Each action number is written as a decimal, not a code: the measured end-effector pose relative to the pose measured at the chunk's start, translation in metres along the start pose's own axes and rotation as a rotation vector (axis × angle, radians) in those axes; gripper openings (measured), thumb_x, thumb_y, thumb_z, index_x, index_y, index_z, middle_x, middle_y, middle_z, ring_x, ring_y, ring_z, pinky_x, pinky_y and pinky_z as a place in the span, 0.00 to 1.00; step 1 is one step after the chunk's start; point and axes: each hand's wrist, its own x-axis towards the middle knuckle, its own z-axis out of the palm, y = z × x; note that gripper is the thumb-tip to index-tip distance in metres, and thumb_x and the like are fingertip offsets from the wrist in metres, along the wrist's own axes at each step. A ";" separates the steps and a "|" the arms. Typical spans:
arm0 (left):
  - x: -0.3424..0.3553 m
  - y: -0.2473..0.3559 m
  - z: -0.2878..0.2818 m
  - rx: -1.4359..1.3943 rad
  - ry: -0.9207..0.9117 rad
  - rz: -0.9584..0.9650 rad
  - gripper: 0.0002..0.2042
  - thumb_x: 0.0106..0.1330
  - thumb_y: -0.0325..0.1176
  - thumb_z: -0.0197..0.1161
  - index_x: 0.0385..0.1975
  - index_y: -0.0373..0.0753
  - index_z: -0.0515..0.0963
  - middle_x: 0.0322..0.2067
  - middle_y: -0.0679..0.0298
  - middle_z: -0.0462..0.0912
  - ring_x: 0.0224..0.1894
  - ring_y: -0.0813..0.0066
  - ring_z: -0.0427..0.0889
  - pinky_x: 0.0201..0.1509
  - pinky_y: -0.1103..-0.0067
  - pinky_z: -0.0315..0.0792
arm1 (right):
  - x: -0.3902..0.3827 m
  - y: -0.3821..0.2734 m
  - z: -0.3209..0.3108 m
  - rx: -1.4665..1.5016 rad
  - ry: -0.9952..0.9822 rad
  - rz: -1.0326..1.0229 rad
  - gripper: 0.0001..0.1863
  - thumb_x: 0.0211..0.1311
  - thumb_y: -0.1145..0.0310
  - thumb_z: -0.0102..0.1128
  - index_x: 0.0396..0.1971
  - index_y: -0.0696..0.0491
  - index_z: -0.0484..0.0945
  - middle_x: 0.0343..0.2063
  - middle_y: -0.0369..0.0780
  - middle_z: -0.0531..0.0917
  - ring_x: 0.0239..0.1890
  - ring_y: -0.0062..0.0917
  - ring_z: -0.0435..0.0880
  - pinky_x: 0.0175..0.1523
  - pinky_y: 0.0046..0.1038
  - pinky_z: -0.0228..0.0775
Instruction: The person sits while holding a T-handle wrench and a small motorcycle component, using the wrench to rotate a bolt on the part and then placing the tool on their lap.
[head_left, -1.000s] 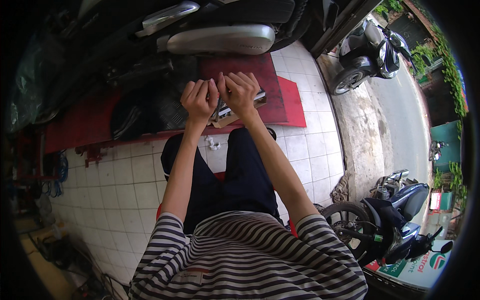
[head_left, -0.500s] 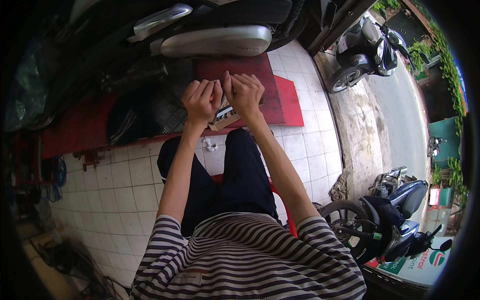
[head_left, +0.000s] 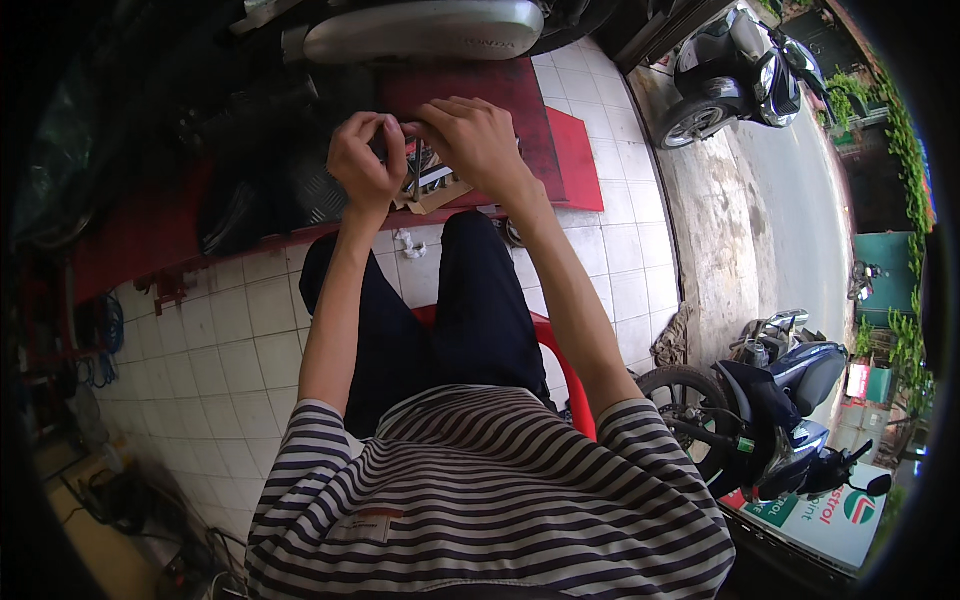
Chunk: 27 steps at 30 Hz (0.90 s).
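Observation:
My left hand (head_left: 367,165) is closed, its thumb and fingers pinched together and pointing up. Reaching across to it, my right hand (head_left: 474,146) shows its back, with its fingers bent and their tips meeting the left hand's. Whatever is between the fingers is too small and too covered to name. Just below and behind both hands, an open cardboard box (head_left: 447,197) holds several metal pieces; my right hand hides part of it. The box rests on a red platform (head_left: 535,120) close in front of my knees.
A motorbike with a silver side cover (head_left: 430,30) stands on the platform. A white crumpled scrap (head_left: 409,244) lies on the tiled floor (head_left: 220,310). I sit on a red chair (head_left: 567,375). At the right are a parked motorbike (head_left: 775,410) and a scooter (head_left: 745,80).
My right hand has turned from a fist to back-up with its fingers reaching toward the left hand. The left hand has rotated slightly. The whole view has shifted, so the platform appears higher.

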 end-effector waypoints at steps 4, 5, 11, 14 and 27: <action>-0.002 0.005 -0.016 0.064 -0.157 0.003 0.07 0.70 0.30 0.56 0.42 0.34 0.71 0.41 0.62 0.85 0.53 0.62 0.75 0.63 0.64 0.56 | -0.004 -0.009 -0.012 -0.023 -0.113 0.069 0.12 0.59 0.59 0.65 0.31 0.52 0.82 0.27 0.37 0.85 0.31 0.32 0.85 0.34 0.34 0.74; 0.008 0.018 -0.021 0.045 -0.182 -0.031 0.07 0.69 0.29 0.57 0.42 0.34 0.72 0.43 0.62 0.84 0.53 0.63 0.76 0.63 0.64 0.56 | -0.005 -0.013 -0.016 -0.043 -0.161 0.116 0.12 0.58 0.59 0.65 0.31 0.52 0.81 0.27 0.37 0.85 0.31 0.33 0.85 0.34 0.34 0.74; -0.078 0.015 -0.034 -0.047 -0.006 -0.171 0.18 0.70 0.20 0.51 0.55 0.36 0.54 0.57 0.45 0.65 0.56 0.57 0.70 0.60 0.66 0.64 | -0.031 -0.043 -0.022 -0.072 -0.197 0.177 0.10 0.55 0.64 0.62 0.35 0.52 0.81 0.28 0.38 0.85 0.28 0.38 0.85 0.31 0.38 0.74; -0.116 -0.001 -0.018 -0.013 -0.059 -0.422 0.16 0.67 0.21 0.55 0.52 0.34 0.60 0.54 0.48 0.68 0.53 0.59 0.70 0.57 0.65 0.64 | -0.038 -0.047 -0.020 -0.117 -0.184 0.247 0.09 0.60 0.62 0.64 0.36 0.51 0.80 0.28 0.38 0.85 0.27 0.39 0.84 0.27 0.37 0.72; -0.143 -0.044 0.017 0.593 -0.826 -0.257 0.18 0.60 0.48 0.66 0.36 0.38 0.83 0.41 0.60 0.80 0.53 0.60 0.73 0.55 0.64 0.60 | -0.072 -0.048 -0.041 -0.026 -0.180 0.436 0.07 0.61 0.67 0.61 0.37 0.52 0.79 0.31 0.40 0.85 0.31 0.43 0.84 0.32 0.41 0.74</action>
